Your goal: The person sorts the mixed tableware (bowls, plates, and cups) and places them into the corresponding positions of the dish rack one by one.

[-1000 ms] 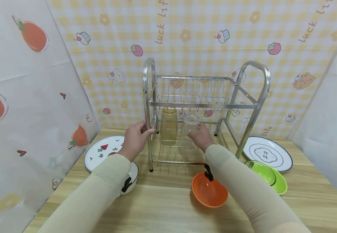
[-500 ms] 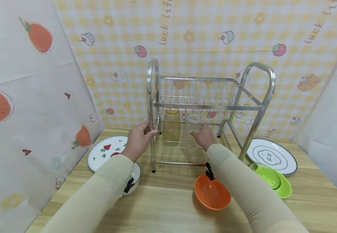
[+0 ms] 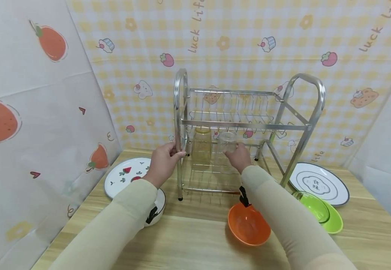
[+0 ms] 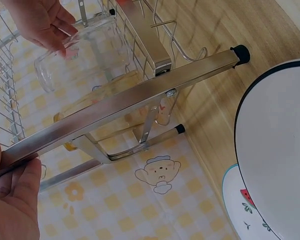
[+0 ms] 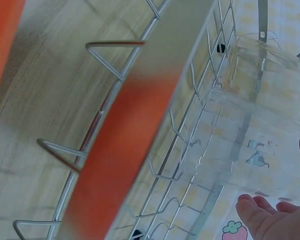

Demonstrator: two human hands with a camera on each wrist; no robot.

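Observation:
In the head view, my left hand (image 3: 163,161) grips the left front post of a two-tier metal dish rack (image 3: 246,125), thumb in front. My right hand (image 3: 240,157) reaches into the lower tier and holds a clear drinking glass (image 3: 227,138) by its side. An amber glass (image 3: 201,148) stands just left of it, beneath the upper tier. The left wrist view has the clear glass (image 4: 95,55) between the right hand's fingers (image 4: 47,35) and the amber glass. From the right wrist, a small blue print shows on the clear glass (image 5: 240,145), its base close over the lower wires.
An orange bowl (image 3: 249,225) sits before the rack. Green dishes (image 3: 334,221) and a white oval plate (image 3: 317,183) lie to the right. Left of the rack are a fruit-patterned plate (image 3: 121,174) and a white bowl (image 3: 160,206), partly behind my left arm.
My right hand has shifted the clear glass slightly farther back in the lower tier, beside the amber one. My left hand keeps its grip on the post. The head view has turned a little left.

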